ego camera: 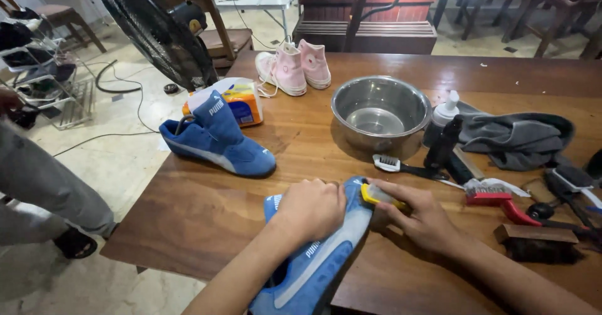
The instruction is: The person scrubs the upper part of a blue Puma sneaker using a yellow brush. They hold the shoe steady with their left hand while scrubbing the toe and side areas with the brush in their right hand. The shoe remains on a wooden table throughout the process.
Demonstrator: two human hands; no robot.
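A blue suede shoe with a white side stripe lies on the wooden table right in front of me. My left hand presses down on its upper, fingers curled over it. My right hand grips a small yellow-handled brush against the shoe's toe end. The matching blue shoe stands upright further back on the left, apart from both hands.
Behind are a steel bowl, a pair of pink sneakers, an orange and white packet, a dark spray bottle, a grey cloth and several brushes. A black fan stands left. Another person's leg is at far left.
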